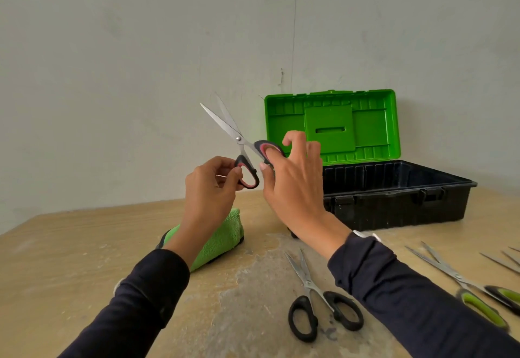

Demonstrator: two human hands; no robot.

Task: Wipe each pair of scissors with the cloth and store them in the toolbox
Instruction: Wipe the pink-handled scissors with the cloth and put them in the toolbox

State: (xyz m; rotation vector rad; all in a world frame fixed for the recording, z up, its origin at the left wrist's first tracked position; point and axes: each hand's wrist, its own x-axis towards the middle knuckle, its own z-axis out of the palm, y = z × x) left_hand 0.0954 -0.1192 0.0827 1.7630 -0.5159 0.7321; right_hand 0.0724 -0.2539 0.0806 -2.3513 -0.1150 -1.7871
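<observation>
Head cam, big stuff first: desk [84, 245] fills the lower frame, toolbox [394, 189] sits open at centre right, lid up. Green cloth [222, 238] lies lower centre, right under my left hand [209, 186]. That hand pinches one handle of the red-handled scissors [239, 138]; my right hand [292, 180] has fingers hooked through the other loop. Blades point to the upper left, slightly parted. Cloth's nearest my left, so probably that hand grabs it.
</observation>
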